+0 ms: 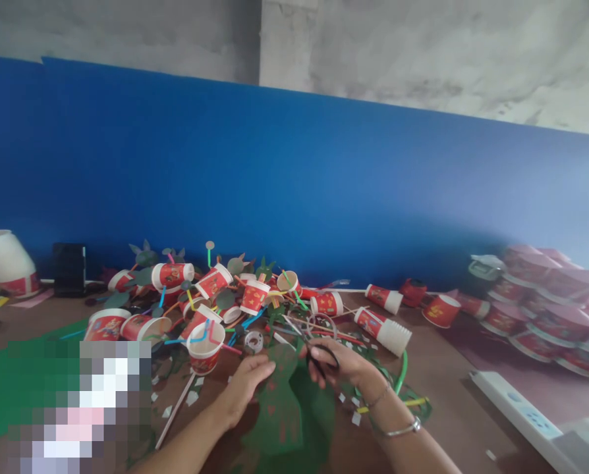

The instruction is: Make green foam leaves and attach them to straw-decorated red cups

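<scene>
My left hand [245, 385] pinches the edge of a dark green felt cut-out [279, 405] with red marks on it, holding it over the brown table [437, 382]. My right hand [341, 368], with bracelets at the wrist, has its fingers through the black handles of a pair of scissors [304, 339]. The blades point away toward a pile of cups. The scissors meet the top of the green cut-out.
A heap of red and white paper cups [210, 289] with coloured straws and green leaf shapes lies behind my hands. A tape roll [253, 340] sits near it. Stacked cups in plastic [546, 296] fill the right. A green sheet [22, 375] lies left; a blue wall panel stands behind.
</scene>
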Demonstrator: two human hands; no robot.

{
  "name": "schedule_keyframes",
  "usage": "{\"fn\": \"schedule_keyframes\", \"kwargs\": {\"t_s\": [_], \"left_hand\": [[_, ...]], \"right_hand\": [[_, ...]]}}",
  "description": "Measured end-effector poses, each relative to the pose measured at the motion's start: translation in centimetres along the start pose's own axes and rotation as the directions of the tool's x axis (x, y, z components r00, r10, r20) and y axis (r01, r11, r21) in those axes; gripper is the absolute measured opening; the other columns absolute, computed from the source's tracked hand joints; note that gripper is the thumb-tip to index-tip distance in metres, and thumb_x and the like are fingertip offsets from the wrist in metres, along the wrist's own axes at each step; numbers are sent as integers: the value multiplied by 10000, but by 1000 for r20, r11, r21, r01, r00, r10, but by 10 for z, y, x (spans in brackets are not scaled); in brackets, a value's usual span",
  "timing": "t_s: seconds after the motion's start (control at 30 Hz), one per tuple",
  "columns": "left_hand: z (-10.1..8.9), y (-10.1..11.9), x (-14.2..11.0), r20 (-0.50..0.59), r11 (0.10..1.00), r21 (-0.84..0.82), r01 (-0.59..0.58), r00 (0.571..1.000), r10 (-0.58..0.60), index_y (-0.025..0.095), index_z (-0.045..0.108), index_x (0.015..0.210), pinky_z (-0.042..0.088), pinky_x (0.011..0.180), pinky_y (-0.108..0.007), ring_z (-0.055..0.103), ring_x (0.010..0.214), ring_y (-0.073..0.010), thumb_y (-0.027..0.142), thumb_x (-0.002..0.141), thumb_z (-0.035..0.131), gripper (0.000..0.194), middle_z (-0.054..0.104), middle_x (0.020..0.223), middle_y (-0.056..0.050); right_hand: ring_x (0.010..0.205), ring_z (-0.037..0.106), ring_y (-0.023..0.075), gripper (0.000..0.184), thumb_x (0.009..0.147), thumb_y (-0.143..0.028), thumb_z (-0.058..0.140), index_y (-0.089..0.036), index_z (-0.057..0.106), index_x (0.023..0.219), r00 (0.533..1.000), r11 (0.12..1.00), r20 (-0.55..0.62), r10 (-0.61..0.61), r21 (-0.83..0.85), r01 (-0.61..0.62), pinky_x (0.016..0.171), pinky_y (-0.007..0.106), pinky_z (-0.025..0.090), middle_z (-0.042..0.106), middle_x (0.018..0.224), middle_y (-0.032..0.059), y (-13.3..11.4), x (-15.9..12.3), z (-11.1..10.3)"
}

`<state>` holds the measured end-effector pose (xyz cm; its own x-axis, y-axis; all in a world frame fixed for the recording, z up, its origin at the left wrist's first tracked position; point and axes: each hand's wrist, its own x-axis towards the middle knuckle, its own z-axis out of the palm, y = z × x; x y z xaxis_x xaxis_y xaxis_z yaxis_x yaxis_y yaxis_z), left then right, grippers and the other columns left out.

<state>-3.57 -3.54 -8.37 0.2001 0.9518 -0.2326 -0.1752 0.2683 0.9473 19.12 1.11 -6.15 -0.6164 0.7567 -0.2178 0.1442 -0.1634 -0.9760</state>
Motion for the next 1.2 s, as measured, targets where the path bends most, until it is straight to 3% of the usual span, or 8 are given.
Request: {"fn": "schedule_keyframes", "kwargs": {"t_s": [0.07, 0.2, 0.3, 0.43, 0.67, 0.9, 1.07, 1.2], "left_hand": [[5, -1, 4, 11, 998, 29, -60, 998, 60, 167, 547, 579, 360, 515, -228, 473, 518, -123, 535, 650, 653, 390, 522, 533, 28], [4, -2, 13, -73, 959, 197, -202, 973, 220, 178, 506, 539, 335, 511, -231, 450, 522, -126, 544, 709, 588, 412, 461, 509, 39], [-3, -4, 18, -144, 946, 222, -237, 951, 272, 176, 601, 774, 388, 547, -252, 541, 605, -169, 469, 745, 537, 301, 583, 646, -2], [-4, -7, 23, -82, 965, 180, -191, 975, 208, 185, 556, 1001, 415, 517, -255, 571, 581, -163, 213, 622, 561, 380, 641, 776, -29], [14, -2, 26, 56, 964, -1, -267, 962, 267, 176, 630, 824, 460, 840, -342, 630, 855, -219, 151, 576, 591, 253, 682, 862, -69], [12, -14, 24, -136, 928, 264, -264, 942, 307, 149, 660, 888, 401, 527, -263, 529, 526, -174, 553, 762, 528, 443, 536, 518, 19], [13, -16, 21, -79, 899, 299, -320, 931, 357, 153, 674, 897, 401, 580, -245, 545, 625, -171, 487, 673, 659, 403, 601, 659, -7], [14, -21, 21, -39, 918, 324, -230, 966, 256, 148, 676, 837, 310, 428, -234, 406, 389, -131, 624, 727, 533, 510, 435, 403, 52]], "right_hand": [[579, 613, 123, 402, 759, -495, 599, -160, 568, 980, 980, 984, -153, -124, 109, 141, 412, 159, 369, 666, 706, 23, 1, 6, 16], [471, 516, 92, 364, 615, -291, 734, -173, 543, 901, 932, 982, -358, -64, 145, 123, 377, 152, 301, 556, 540, -64, 1, 21, 41], [468, 495, 94, 349, 605, -255, 710, -175, 547, 902, 859, 964, -503, -97, 166, 206, 361, 157, 278, 528, 541, -69, 4, 27, 42], [479, 487, 98, 374, 610, -251, 692, -173, 562, 952, 777, 927, -620, -113, 215, 307, 372, 166, 287, 548, 570, -50, 11, 24, 34], [476, 461, 88, 384, 597, -258, 710, -177, 557, 940, 709, 844, -700, -87, 326, 426, 381, 161, 262, 530, 558, -53, 23, 24, 26], [471, 412, 78, 353, 586, -270, 725, -183, 570, 892, 696, 846, -709, -113, 298, 442, 410, 182, 281, 514, 595, -53, 20, 19, 27], [461, 368, 80, 310, 631, -272, 683, -195, 569, 909, 698, 884, -698, -160, 214, 416, 425, 197, 294, 461, 575, -61, 18, 17, 31], [485, 393, 87, 313, 641, -276, 670, -197, 564, 924, 674, 891, -715, -185, 168, 422, 424, 198, 316, 481, 627, -47, 22, 20, 32]]}}
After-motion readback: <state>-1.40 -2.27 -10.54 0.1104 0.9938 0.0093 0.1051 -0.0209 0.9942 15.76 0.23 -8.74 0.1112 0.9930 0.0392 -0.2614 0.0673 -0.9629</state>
